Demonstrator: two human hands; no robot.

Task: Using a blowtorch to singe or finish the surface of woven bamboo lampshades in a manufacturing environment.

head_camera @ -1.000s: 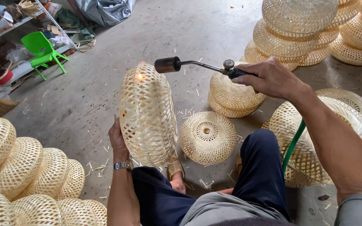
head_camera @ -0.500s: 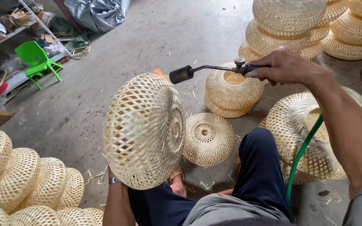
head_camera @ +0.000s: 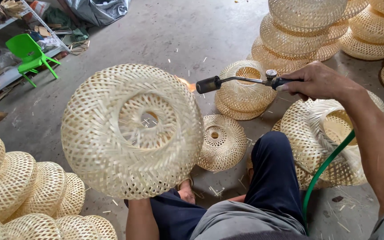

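Note:
A large round woven bamboo shade point(head_camera: 132, 131) fills the middle left of the head view, tilted so its open ring faces me. My left hand is hidden behind it; only the forearm point(head_camera: 141, 220) shows below, holding it up. My right hand point(head_camera: 318, 80) grips the handle of a gas torch point(head_camera: 238, 81) whose black nozzle points left. A small orange flame point(head_camera: 187, 83) licks the shade's upper right rim. A green hose point(head_camera: 323, 171) runs down from the torch past my right arm.
Several woven shades lie on the concrete floor: one point(head_camera: 223, 142) by my knee, one point(head_camera: 245, 91) behind the torch, one point(head_camera: 325, 142) under my right arm. Stacks stand at the top right point(head_camera: 303, 31) and bottom left point(head_camera: 23, 191). A green plastic chair point(head_camera: 32, 55) stands at the far left.
The shade has been turned from upright to its open ring facing me and has come closer. The torch moved right and down, its flame now at the shade's upper right rim.

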